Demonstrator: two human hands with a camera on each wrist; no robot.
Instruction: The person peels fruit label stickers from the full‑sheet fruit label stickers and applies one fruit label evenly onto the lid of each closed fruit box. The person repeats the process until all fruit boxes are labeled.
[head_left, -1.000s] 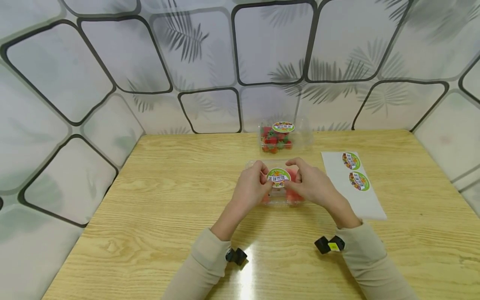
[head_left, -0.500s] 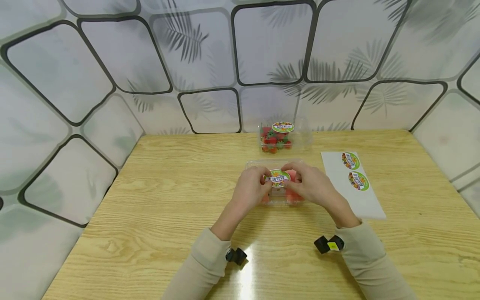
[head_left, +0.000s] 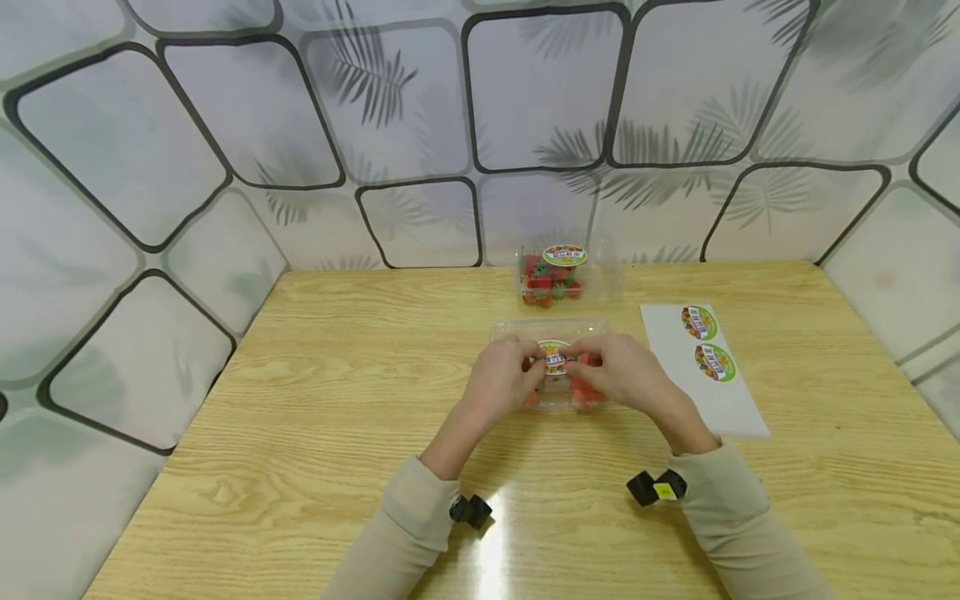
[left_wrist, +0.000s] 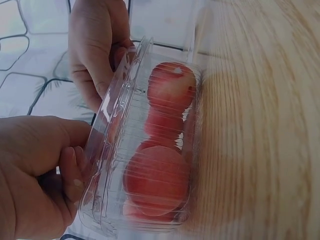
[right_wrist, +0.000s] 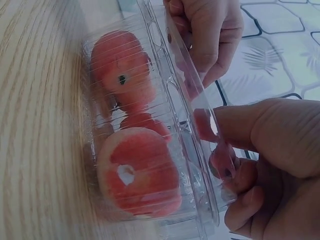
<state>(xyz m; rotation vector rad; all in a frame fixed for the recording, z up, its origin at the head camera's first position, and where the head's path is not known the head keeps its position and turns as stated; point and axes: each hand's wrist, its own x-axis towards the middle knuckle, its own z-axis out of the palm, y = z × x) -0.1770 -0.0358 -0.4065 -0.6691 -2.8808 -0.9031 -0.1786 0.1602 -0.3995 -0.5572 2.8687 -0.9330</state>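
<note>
A clear plastic box (head_left: 551, 402) of red, peach-like fruit (left_wrist: 159, 175) rests on the table in front of me. An oval fruit sticker (head_left: 555, 357) appears to lie flat on its lid. My left hand (head_left: 501, 371) touches the sticker's left part with thumb and index finger. From the other side, my right hand (head_left: 622, 367) presses the right part with its thumb and index fingertip. In the wrist views both hands' fingertips meet the lid, and the sticker's surface cannot be made out.
Behind stands another clear box with strawberries (head_left: 547, 279) and an oval sticker (head_left: 565, 256) on it. A white sheet (head_left: 716, 408) with two oval stickers (head_left: 700, 323) lies to the right on the wooden table (head_left: 337, 375). A patterned wall (head_left: 420, 225) rises at the back.
My right index finger has come down onto the sticker's top edge. Both index fingertips have drawn closer together over the sticker. The box has stayed in place.
</note>
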